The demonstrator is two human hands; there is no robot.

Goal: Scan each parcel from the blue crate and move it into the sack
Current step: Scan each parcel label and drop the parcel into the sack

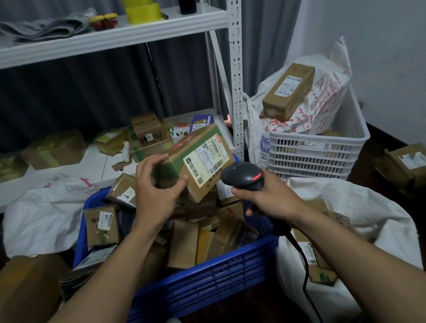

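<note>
Before white shelving [85, 39], above the blue crate [209, 279], left hand [156, 194] grips parcel [200, 157], right hand [269, 200] grips scanner [241, 176].

Both arms reach forward, left hand [154, 197] gripping a parcel [197, 158], right hand [269, 197] gripping a scanner [241, 176].

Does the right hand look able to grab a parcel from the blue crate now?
Probably not: the right hand grips the scanner, so it is occupied, though the blue crate lies open beside it.
</note>
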